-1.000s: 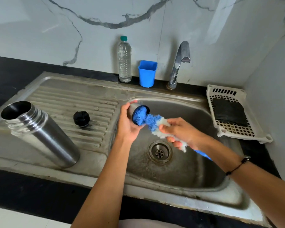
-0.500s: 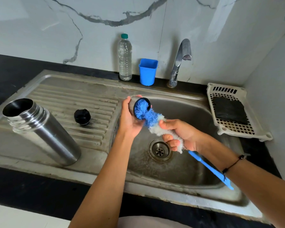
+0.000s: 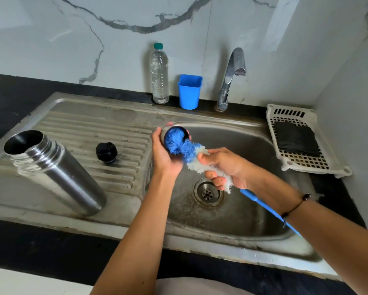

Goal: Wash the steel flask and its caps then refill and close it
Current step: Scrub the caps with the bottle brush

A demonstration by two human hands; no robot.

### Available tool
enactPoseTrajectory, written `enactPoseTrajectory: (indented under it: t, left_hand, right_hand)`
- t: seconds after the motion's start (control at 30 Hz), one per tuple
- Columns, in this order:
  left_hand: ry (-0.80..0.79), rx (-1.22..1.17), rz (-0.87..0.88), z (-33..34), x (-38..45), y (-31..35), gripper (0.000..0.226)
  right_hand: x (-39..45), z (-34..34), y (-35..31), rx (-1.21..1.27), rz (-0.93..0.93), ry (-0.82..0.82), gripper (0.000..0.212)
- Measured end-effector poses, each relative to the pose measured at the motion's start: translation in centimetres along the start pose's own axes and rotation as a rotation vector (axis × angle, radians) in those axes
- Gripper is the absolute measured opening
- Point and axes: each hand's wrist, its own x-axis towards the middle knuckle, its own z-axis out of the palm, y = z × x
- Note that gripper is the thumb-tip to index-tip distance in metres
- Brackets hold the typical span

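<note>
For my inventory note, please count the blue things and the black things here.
Blue: 2, the brush and the cup.
Black: 2, the stopper and the cloth.
Total: 4

Steel drainboard (image 3: pixel 76 124): open flask (image 3: pixel 57 173), black stopper (image 3: pixel 106 152). Black counter (image 3: pixel 19 96): water bottle (image 3: pixel 159 75), blue cup (image 3: pixel 189 92), white tray (image 3: pixel 306 165).

no readable text, no labels, brands, numbers or signs anywhere
</note>
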Motion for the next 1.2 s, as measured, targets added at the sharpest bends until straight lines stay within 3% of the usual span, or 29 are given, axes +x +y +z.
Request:
enactPoseTrajectory:
  t: [0.07, 0.1, 0.27, 0.33, 0.37, 0.43, 0.5, 0.57, 0.63, 0.7, 0.8, 0.9, 0.93, 0.97, 1.03, 1.07, 1.13, 1.2]
  left_hand:
    - [0.027, 0.19, -0.033, -0.4, 0.0, 0.2, 0.039]
    - [0.042, 0.298, -0.065, -0.9, 0.1, 0.5, 0.046]
    - [0.219, 0.528, -0.204, -1.8, 0.1, 2.1, 0.067]
    - [0.22, 0.618, -0.171, -1.0, 0.2, 1.8, 0.052]
    - [0.23, 0.635, -0.117, -0.9, 0.2, 1.5, 0.036]
    - [0.206, 0.543, -0.04, -0.7, -0.2, 0.9, 0.015]
    - [0.089, 0.231, -0.038, -0.8, -0.5, 0.3, 0.023]
    - [0.003, 0.06, -0.05, -0.4, -0.7, -0.2, 0.042]
    - [0.068, 0.302, -0.052, -0.3, -0.8, 0.1, 0.05]
    - [0.196, 0.588, -0.048, -1.0, -0.7, 0.9, 0.045]
    - [0.24, 0.613, -0.133, -1.4, -0.7, 1.8, 0.05]
    - [0.229, 0.616, -0.135, -0.8, -0.6, 0.9, 0.049]
    - [0.232, 0.55, -0.109, -0.6, -0.7, 0.6, 0.047]
    - [0.202, 0.446, -0.109, -0.5, -0.8, 0.5, 0.047]
    - [0.066, 0.172, -0.163, -0.8, -1.0, -0.1, 0.055]
    - [0.021, 0.038, -0.186, -0.8, -1.0, -0.4, 0.062]
    - [0.006, 0.037, -0.167, -1.0, -0.8, -0.8, 0.071]
    - [0.05, 0.248, -0.146, -1.4, -0.4, -0.3, 0.061]
  right_hand:
    - [-0.1, -0.3, 0.5, 0.013, -0.025, 0.02, 0.02]
    - [-0.2, -0.5, 0.4, -0.109, -0.066, 0.074, 0.02]
    - [-1.0, -1.0, 0.1, -1.503, -0.299, 0.464, 0.034]
    - [-0.8, -0.2, 0.6, -1.768, -0.414, 0.475, 0.038]
    - [-0.8, 0.2, 0.5, -1.768, -0.411, 0.466, 0.038]
    - [-0.7, 0.4, 0.1, -1.391, -0.328, 0.368, 0.03]
    - [-0.3, 0.3, 0.0, -0.591, -0.151, 0.136, 0.018]
    - [-0.4, 0.0, 0.4, -0.072, -0.051, 0.015, 0.02]
    - [-0.4, -0.6, 0.4, -0.095, -0.078, 0.054, 0.02]
    - [-0.2, -1.4, 0.0, -0.564, -0.166, 0.227, 0.02]
    - [-0.3, -2.0, -0.2, -1.378, -0.249, 0.466, 0.034]
    - [0.0, -0.7, 0.3, -1.72, -0.411, 0.492, 0.036]
    - [0.1, -0.4, 0.3, -1.599, -0.394, 0.463, 0.035]
    - [0.2, -0.2, 0.2, -1.294, -0.346, 0.381, 0.031]
    - [0.5, -0.4, 0.2, -0.418, -0.136, 0.096, 0.024]
    - [0.5, -0.5, 0.4, -0.135, -0.059, -0.005, 0.023]
    - [0.3, -1.1, 0.9, 0.03, -0.018, -0.062, 0.025]
    - [0.3, -1.6, 1.0, -0.115, -0.084, 0.019, 0.025]
